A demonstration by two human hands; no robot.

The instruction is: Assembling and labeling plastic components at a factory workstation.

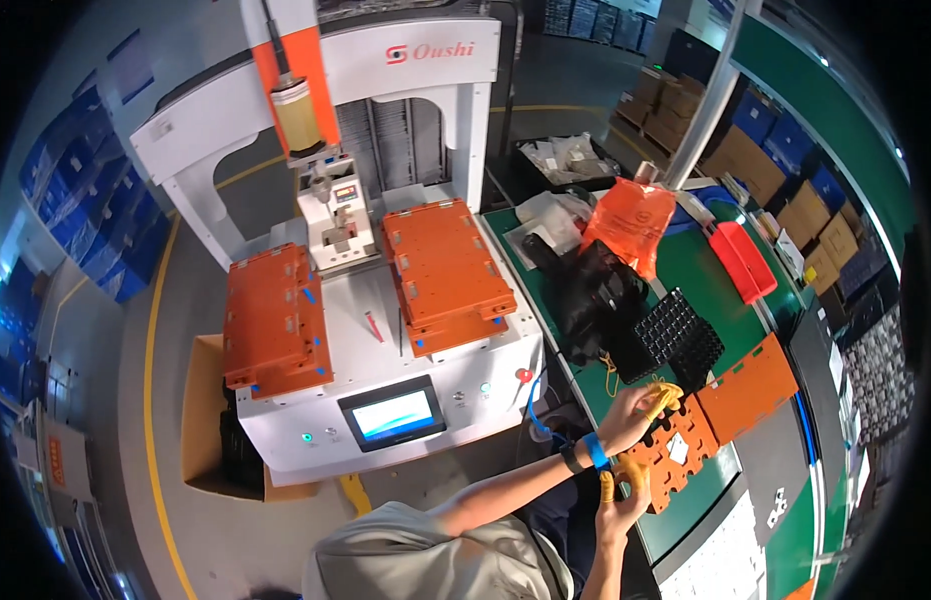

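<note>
Green bench [710, 280], white press station [355, 350] left of the notched orange plate [693, 452]. Left hand [630, 415] at the plate's far-left edge, yellow-tipped fingers curled close together; can't tell if anything's pinched. Right hand [622, 500] just left of the plate, fingers half bent, grip unclear. Black pocketed tray [675, 328] beyond the plate. My read: fiddly plate prep or loading; next move likely calls for steady plate, careful fingertip placement.
</note>
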